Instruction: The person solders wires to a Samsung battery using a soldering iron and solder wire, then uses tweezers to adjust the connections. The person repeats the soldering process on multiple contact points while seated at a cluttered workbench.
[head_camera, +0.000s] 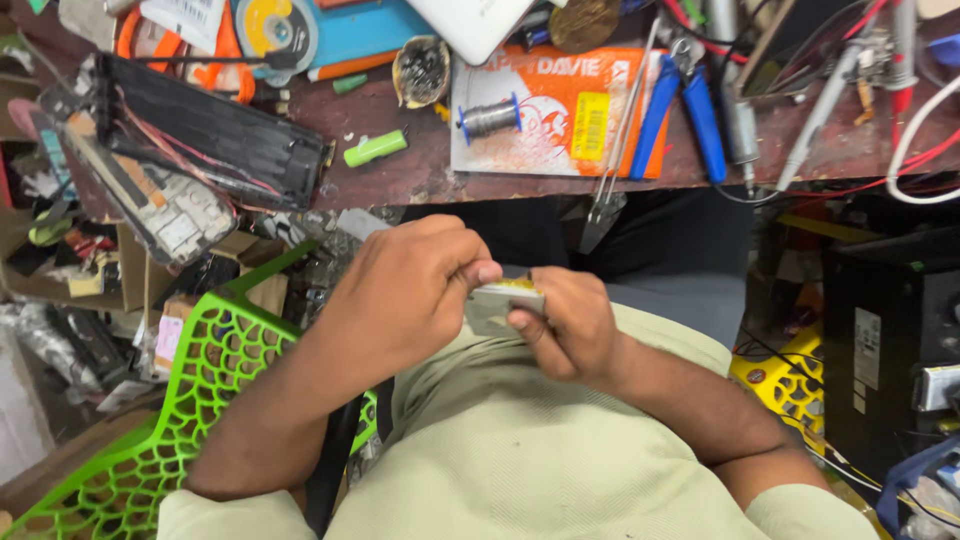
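You're sitting at the worktop (420, 175), green lattice chair (190, 400) on your left. On the worktop: black open casing (210, 140), orange packet (555, 110), blue-handled pliers (680, 110), solder spool (488, 118). Below its edge, over your lap, your left hand (405, 300) and right hand (570, 325) are both pinching a small flat silver part (495, 305), fingers clenched on it from either side.
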